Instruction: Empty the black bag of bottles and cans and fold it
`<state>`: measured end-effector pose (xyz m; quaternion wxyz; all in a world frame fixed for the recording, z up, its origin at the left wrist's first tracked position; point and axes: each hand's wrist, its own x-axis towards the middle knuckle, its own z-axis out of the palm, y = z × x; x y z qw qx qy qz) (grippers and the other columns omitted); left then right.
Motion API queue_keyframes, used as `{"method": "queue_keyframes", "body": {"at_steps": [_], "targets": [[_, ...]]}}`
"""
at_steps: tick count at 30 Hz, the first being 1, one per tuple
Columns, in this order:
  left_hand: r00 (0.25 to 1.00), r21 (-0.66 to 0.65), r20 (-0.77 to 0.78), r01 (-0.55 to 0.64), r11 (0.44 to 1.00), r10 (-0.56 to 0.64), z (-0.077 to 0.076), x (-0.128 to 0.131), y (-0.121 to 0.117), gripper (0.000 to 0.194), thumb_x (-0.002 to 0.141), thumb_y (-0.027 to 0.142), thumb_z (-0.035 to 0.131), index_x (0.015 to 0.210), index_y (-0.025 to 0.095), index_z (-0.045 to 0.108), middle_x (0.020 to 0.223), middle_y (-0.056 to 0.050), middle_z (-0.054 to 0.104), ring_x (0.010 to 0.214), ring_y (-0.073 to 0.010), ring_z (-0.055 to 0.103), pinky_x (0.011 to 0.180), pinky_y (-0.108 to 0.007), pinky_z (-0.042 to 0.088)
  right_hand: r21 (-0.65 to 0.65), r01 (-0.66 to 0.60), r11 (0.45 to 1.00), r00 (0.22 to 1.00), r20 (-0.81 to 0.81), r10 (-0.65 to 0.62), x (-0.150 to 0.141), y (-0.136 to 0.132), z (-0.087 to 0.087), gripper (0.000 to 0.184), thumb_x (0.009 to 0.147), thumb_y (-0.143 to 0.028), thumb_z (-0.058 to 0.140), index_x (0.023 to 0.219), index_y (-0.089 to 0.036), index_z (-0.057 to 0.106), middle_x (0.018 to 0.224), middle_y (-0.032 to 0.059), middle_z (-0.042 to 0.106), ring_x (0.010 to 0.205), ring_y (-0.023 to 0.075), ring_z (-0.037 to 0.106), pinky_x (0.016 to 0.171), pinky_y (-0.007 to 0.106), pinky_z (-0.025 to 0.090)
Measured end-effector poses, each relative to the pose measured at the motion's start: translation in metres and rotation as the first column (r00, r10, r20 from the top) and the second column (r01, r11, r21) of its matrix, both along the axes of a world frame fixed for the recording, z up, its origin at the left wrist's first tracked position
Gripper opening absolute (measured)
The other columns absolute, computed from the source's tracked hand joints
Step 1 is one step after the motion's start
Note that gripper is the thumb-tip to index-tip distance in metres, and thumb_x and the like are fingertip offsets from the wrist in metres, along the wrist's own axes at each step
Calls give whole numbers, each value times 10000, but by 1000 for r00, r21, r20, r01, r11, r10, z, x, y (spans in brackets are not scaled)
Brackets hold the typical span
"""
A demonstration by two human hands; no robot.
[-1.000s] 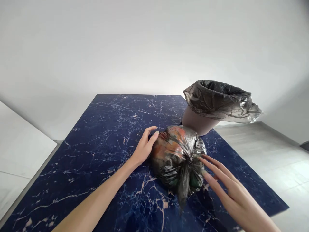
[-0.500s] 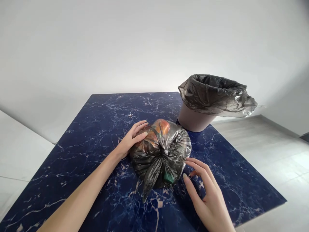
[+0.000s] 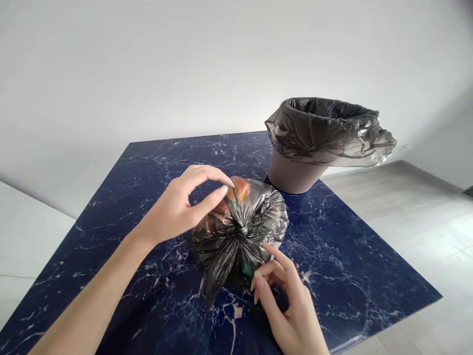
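A tied black rubbish bag point(image 3: 254, 222), full of orange and green waste, lies on the dark blue marble table point(image 3: 155, 162). Its knot faces me and a loose tail hangs toward the front. My left hand point(image 3: 177, 209) arches over the bag's top left, with thumb and fingertips pinching the plastic. At the bag's lower right, my right hand point(image 3: 286, 305) has its fingers curled against the plastic.
A brown bin point(image 3: 291, 175) lined with a black bag point(image 3: 325, 133) stands at the table's far right corner, just behind the tied bag. A white wall is beyond, and grey floor lies to the right of the table edge.
The tied bag has slid left and toward me. My left hand rose from the bag's side to its top and pinched. My right hand's fingers curled in against the bag.
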<state>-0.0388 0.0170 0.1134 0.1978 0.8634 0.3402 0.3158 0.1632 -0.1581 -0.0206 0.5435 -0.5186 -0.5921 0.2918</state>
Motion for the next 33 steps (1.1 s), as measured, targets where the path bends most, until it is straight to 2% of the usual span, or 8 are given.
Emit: {"method": "queue_keyframes", "body": {"at_steps": [3, 7, 10, 13, 16, 20, 26, 33], "targets": [[969, 73, -222, 129, 989, -110, 11, 7, -16, 221, 1099, 389, 601, 1260, 329, 740, 1400, 2, 744, 1499, -263, 519, 1253, -470, 455, -102, 6, 995, 992, -129, -19, -14, -2, 5, 432, 1162, -321, 499, 1590, -295, 444, 790, -52, 690, 622, 118, 647, 649, 216, 547], [883, 70, -449, 188, 980, -138, 9, 11, -30, 278, 1112, 379, 559, 1317, 305, 733, 1590, -22, 636, 1634, -334, 355, 1291, -589, 429, -215, 2, 977, 992, -120, -29, -25, -12, 6, 450, 1163, -431, 505, 1581, -266, 489, 665, -74, 653, 524, 115, 586, 565, 206, 475], [861, 85, -492, 190, 978, -125, 5, 10, -32, 257, 1107, 342, 552, 1244, 292, 763, 1602, -33, 626, 1650, -368, 332, 1293, -639, 419, -227, 2, 974, 996, -81, -21, -26, -16, 2, 436, 1153, -489, 513, 1506, -239, 574, 636, -69, 644, 488, 108, 576, 546, 201, 472], [886, 150, -447, 206, 967, -119, 2, 10, -29, 237, 1085, 274, 562, 1165, 286, 785, 1515, -36, 695, 1626, -363, 380, 1316, -631, 393, -180, 6, 984, 996, -91, -23, -26, -16, -2, 423, 1154, -476, 504, 1482, -221, 583, 645, -55, 649, 502, 114, 592, 543, 204, 486], [894, 188, -431, 223, 957, -124, 1, 10, -24, 210, 1070, 259, 587, 1116, 287, 789, 1476, -38, 720, 1611, -355, 406, 1315, -615, 399, -124, 14, 992, 995, -99, -27, -25, -14, -2, 353, 1149, -391, 520, 1463, -251, 598, 743, -34, 677, 522, 108, 593, 530, 205, 490], [896, 201, -430, 219, 955, -115, 1, 9, -21, 161, 1056, 256, 630, 1044, 280, 788, 1422, -42, 747, 1596, -359, 424, 1289, -624, 424, 8, 95, 995, 994, -51, -94, -25, -14, 3, 228, 1122, -247, 519, 1225, -269, 721, 1054, 64, 686, 626, 107, 607, 530, 231, 510], [915, 174, -375, 227, 958, -149, 8, 14, -25, 166, 1060, 225, 628, 1023, 260, 786, 1316, -57, 789, 1570, -349, 464, 1285, -593, 431, -8, 169, 986, 984, 63, -168, -26, -18, 14, 206, 1078, -211, 562, 1131, -287, 746, 1537, 141, 506, 642, 82, 621, 565, 290, 571], [913, 180, -358, 272, 945, -194, 19, 20, -39, 238, 1084, 177, 562, 1062, 278, 776, 1282, -39, 795, 1543, -317, 502, 1207, -542, 526, 9, 117, 993, 991, 64, -117, -25, -18, 15, 219, 1049, -173, 579, 1133, -272, 756, 1613, 155, 504, 656, 101, 655, 524, 283, 571]]}}
